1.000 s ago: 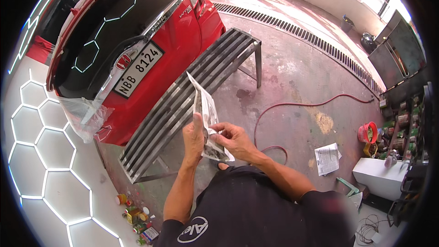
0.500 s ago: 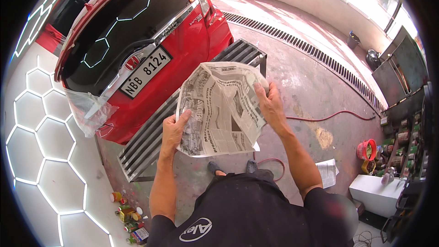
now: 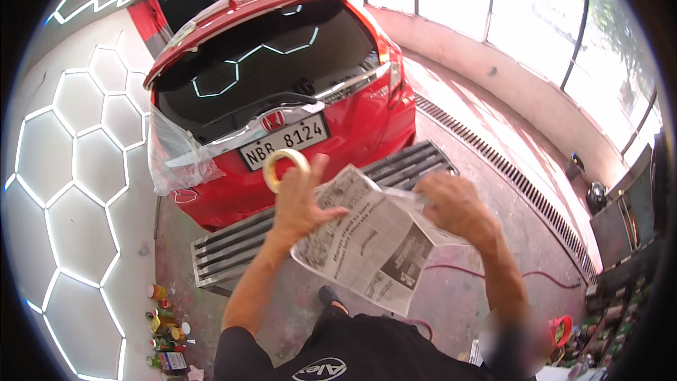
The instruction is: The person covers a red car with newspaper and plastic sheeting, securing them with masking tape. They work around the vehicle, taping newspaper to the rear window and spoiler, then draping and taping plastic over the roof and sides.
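My left hand point(image 3: 300, 215) is raised on the left with a pale yellow roll of masking tape point(image 3: 271, 171) at its fingers. The thumb stretches to the right, over the edge of a folded newspaper sheet point(image 3: 367, 240). How the fingers meet the roll is partly hidden. My right hand point(image 3: 455, 208) is closed on the sheet's upper right part, its fingertips bent out of sight. The newspaper hangs tilted between both hands, above a dark slatted metal bench point(image 3: 233, 257).
Behind the bench stands a red car point(image 3: 352, 120), clear plastic film point(image 3: 180, 155) over its left rear side. Cans and bottles point(image 3: 168, 342) stand by the left wall. A red hose point(image 3: 515, 271) crosses the floor at right, near a red bucket point(image 3: 562, 331) and a floor grate point(image 3: 508, 169).
The newspaper, earlier spread wide between both hands, is now folded smaller and tilted. The tape roll has come into sight at my left hand. My view has lifted toward the car.
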`<state>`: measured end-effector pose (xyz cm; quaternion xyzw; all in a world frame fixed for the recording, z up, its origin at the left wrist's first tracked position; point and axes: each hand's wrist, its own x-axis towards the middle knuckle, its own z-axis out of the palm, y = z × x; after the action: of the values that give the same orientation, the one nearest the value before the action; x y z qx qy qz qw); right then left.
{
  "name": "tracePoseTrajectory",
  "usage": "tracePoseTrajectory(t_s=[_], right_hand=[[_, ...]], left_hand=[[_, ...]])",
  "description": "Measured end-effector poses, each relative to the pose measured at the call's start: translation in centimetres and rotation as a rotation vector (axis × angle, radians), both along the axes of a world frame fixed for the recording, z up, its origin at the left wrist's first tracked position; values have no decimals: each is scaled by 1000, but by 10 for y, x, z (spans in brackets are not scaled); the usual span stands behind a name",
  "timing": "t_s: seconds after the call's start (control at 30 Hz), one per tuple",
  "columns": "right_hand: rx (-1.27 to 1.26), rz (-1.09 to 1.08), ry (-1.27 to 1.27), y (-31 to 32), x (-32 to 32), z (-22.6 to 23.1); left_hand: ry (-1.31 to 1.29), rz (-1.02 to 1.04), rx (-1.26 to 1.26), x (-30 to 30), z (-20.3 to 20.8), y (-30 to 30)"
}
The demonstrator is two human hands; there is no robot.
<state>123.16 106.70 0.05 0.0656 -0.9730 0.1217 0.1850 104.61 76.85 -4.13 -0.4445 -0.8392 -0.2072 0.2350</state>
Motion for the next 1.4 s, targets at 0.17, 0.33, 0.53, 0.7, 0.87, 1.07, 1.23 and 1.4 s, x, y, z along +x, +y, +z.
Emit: tracePoseTrajectory(t_s=[0.17, 0.33, 0.53, 0.7, 0.87, 1.07, 1.23, 1.4], right_hand=[[7, 173, 64, -88, -55, 25], [-234, -286, -255, -45, -85, 46], [-110, -439, -240, -28, -186, 13], [248, -95, -35, -123, -298, 47], [291, 54, 528, -204, -399, 69], [23, -32, 636, -221, -406, -8], [-148, -171, 401, -158, -469, -87], [-131, -231, 366, -82, -561, -97]], left_hand=[[-152, -407, 62, -17, -21, 22], [-1100, -237, 708, -110, -27, -49], [-758, 210, 857, -205, -47, -133], [36, 290, 293, -193, 34, -128], [-191, 35, 460, -288, 43, -79], [-754, 192, 933, -406, 74, -99], [-884, 303, 1097, -458, 78, -100], [-896, 444, 1186, -505, 60, -105]])
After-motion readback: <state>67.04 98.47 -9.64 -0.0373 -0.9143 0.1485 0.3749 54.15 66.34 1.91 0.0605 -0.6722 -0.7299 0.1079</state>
